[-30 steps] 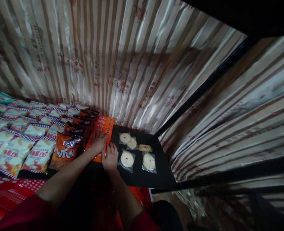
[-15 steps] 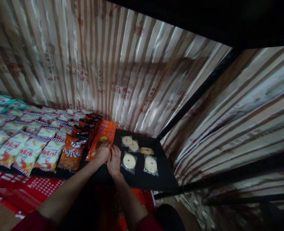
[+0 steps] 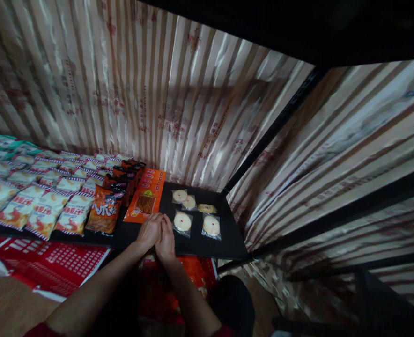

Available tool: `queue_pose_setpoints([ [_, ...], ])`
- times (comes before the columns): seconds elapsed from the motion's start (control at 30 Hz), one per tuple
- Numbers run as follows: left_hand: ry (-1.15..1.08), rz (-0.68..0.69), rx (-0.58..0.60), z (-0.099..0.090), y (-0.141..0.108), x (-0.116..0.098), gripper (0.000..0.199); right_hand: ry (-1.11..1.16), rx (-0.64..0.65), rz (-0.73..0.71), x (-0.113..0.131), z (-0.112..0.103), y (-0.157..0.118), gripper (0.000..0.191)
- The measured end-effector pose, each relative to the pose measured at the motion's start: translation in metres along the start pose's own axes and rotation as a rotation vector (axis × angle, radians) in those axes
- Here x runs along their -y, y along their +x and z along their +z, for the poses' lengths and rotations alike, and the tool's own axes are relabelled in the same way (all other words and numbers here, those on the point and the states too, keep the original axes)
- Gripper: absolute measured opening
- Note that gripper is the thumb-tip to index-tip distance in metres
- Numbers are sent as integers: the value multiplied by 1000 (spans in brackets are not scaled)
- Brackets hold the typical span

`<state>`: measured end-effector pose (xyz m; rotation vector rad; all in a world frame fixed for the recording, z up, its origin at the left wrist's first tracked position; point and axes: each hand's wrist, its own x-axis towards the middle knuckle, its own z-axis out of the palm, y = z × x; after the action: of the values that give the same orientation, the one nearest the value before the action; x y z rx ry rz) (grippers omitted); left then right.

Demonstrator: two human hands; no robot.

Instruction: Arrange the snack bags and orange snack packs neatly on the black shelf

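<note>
My left hand (image 3: 151,230) and my right hand (image 3: 166,238) are side by side and touching, over the front part of the black shelf (image 3: 129,232). Their fingers are drawn in against each other; whatever lies between them, if anything, is hidden. Just beyond the hands, an orange snack packet (image 3: 145,196) lies flat, with brown sticks showing through its window. To its left stands an orange bag of snacks (image 3: 104,210) with dark bags behind it. Right of my hands is a round, pale cracker in a clear wrapper (image 3: 182,222).
More wrapped round crackers (image 3: 211,225) and a small yellowish packet (image 3: 207,208) lie to the right. White snack bags (image 3: 71,213) fill the left in rows. A dark post (image 3: 273,131) rises at the corner. Red printed material (image 3: 52,264) hangs below the shelf.
Both hands have come off the orange packet toward the shelf's front edge, leaving its window uncovered. The packet lies in the same place beside the bags. The view has shifted slightly.
</note>
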<state>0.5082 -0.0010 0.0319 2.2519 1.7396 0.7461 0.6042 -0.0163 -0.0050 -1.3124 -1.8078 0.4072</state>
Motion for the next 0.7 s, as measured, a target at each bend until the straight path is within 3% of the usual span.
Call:
queue_pose_setpoints([
  [0.3, -58, 30, 16, 13, -51, -14, 36, 52, -23, -61, -3, -18, -53, 41],
  [0.5, -122, 136, -98, 24, -84, -25, 35, 94, -69, -87, -7, -27, -85, 36],
  [0.6, -157, 164, -123, 31, -100, -30, 32, 68, -31, -76, -8, -34, -101, 34],
  [0.7, -145, 159, -58, 41, -116, -31, 29, 4, 60, -70, -14, -38, -117, 32],
])
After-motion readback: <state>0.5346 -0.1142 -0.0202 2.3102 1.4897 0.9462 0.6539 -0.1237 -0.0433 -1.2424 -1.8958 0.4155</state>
